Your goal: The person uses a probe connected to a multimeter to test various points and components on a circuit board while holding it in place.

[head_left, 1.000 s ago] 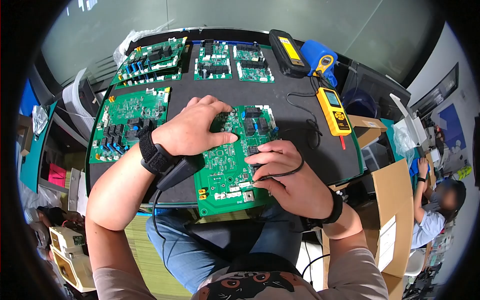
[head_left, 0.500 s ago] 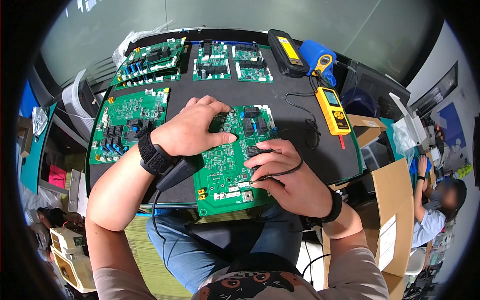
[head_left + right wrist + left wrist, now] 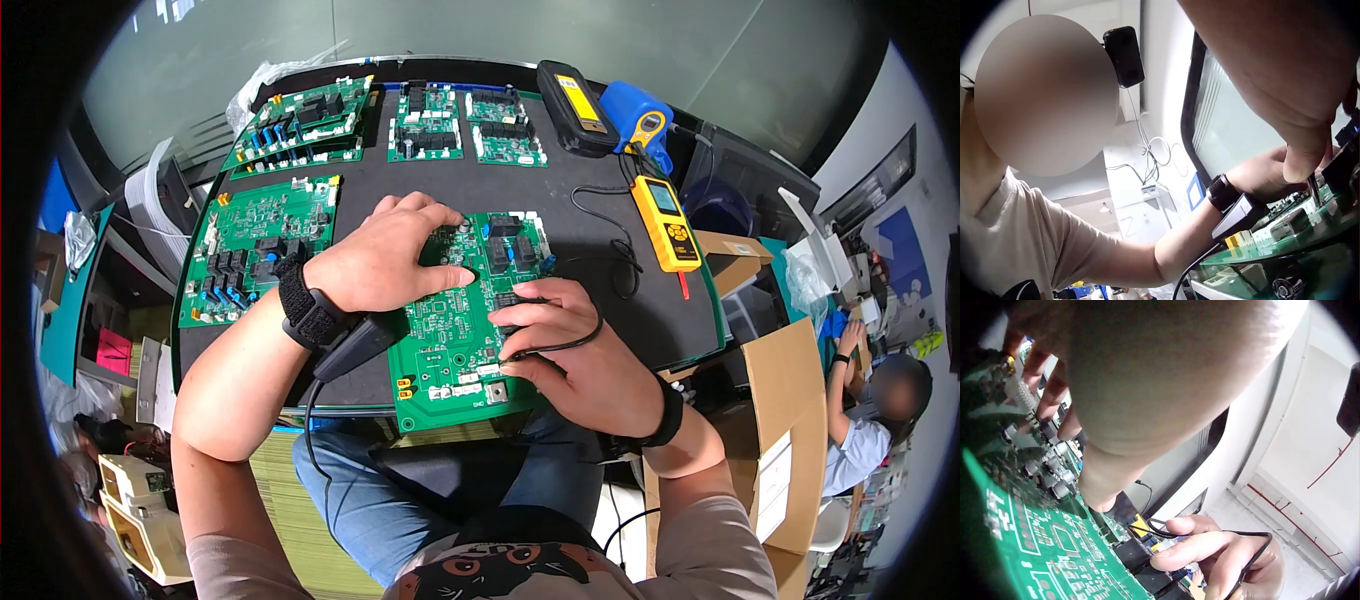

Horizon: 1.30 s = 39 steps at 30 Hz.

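Note:
A large green circuit board (image 3: 425,385) lies at the table's front edge, its near end past the edge. My left hand (image 3: 375,260) rests on its upper left, thumb and forefinger spread straight over the components. In the left wrist view, the thumb of the left hand (image 3: 1100,481) presses near the black relays (image 3: 1132,553). My right hand (image 3: 560,340) pinches a thin metal-tipped probe (image 3: 1314,189), its tip down at the white connectors on the board's right side. From it a black cord (image 3: 565,347) loops over the fingers.
A yellow handheld meter (image 3: 665,220) with a black cable lies at right, below a black case (image 3: 578,105) and a blue-yellow device (image 3: 640,120). Other boards (image 3: 260,250) occupy the left and back (image 3: 425,120). A cardboard box (image 3: 785,430) stands right; another person (image 3: 860,430) sits beyond.
Both my hands and the board hold nearly the same place, with the right hand and cord shifting very slightly. In the background, the other person's hands and head have moved a little.

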Tool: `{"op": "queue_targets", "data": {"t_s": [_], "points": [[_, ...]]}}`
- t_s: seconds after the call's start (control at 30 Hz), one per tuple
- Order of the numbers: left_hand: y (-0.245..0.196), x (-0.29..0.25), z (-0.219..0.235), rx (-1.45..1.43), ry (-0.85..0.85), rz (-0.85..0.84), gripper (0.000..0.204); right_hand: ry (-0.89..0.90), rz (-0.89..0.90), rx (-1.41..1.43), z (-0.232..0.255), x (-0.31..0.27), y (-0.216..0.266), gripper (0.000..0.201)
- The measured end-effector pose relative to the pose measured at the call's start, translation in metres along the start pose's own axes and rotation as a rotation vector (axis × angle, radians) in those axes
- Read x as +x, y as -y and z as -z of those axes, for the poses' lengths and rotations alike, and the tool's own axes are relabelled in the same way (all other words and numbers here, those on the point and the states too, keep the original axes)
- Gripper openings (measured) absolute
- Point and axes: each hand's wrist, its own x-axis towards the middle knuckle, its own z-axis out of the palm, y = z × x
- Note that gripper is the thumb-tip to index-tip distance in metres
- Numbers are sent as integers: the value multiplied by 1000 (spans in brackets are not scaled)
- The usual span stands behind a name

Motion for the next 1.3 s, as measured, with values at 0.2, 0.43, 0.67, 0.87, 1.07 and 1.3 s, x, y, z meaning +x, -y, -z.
{"op": "queue_targets", "data": {"t_s": [0.2, 0.43, 0.67, 0.87, 1.07, 1.3], "points": [[-1, 0, 0, 4, 3, -1, 65, 12, -5, -48, 1, -1, 2, 14], [-1, 0, 1, -3, 15, 11, 65, 25, -16, -93, 4, -2, 4, 16], [1, 0, 0, 3, 5, -3, 66, 61, -10, -139, 5, -2, 6, 17], [0, -1, 0, -2, 3, 0, 65, 13, -13, -84, 4, 2, 7, 14], [1, 0, -1, 5, 3, 1, 65, -41, 6, 25, -5, 13, -1, 10], [4, 0, -2, 15, -13, -31, 65, -35, -34, 57, -13, 15, -4, 7]]}}
